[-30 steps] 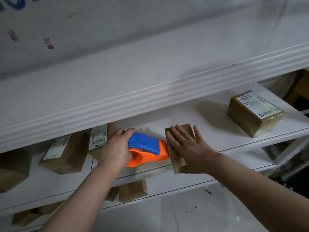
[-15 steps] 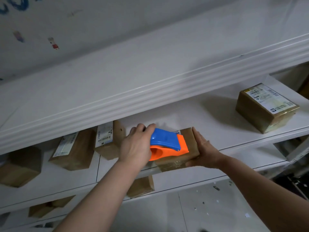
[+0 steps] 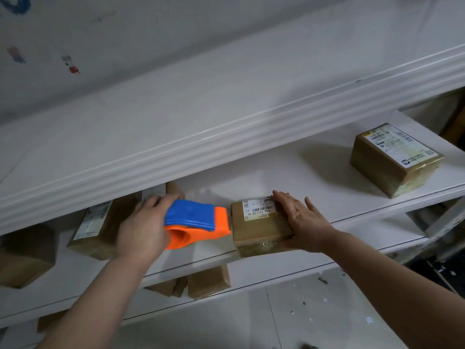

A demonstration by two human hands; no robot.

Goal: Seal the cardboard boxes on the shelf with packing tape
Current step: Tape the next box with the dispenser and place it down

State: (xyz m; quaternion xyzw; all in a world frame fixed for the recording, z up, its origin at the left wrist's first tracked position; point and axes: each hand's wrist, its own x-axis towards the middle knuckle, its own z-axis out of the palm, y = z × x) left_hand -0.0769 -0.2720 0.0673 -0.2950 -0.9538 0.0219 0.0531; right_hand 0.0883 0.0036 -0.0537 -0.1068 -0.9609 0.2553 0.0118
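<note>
A person's left hand [image 3: 141,230] is wrapped around the handle of an orange and blue plastic packing tape dispenser [image 3: 197,222], fingers curled tight over its back, the orange nose of the tool just beside the left edge of a small brown cardboard box [image 3: 259,226] on a white shelf [image 3: 314,177]. The right hand [image 3: 303,220] lies flat and spread against the box's right side, fingers extended over its top edge and thumb low at the front corner, steadying it rather than gripping it. The box sits at the front lip of the middle shelf board, a white printed shipping label [image 3: 258,209] on its upper face.

Farther right on the same board stands a larger taped cardboard parcel [image 3: 395,159] with a long white label, well apart from the hands. Behind and left of the left hand, two more labelled brown boxes [image 3: 100,227] rest in shadow under the moulded white upper shelf [image 3: 226,137], with another dark box [image 3: 25,253] at the far left. On the lower shelf, below the dispenser, several plain cardboard boxes [image 3: 207,283] stand close together. The pale floor [image 3: 314,318] beneath is speckled with small scraps.
</note>
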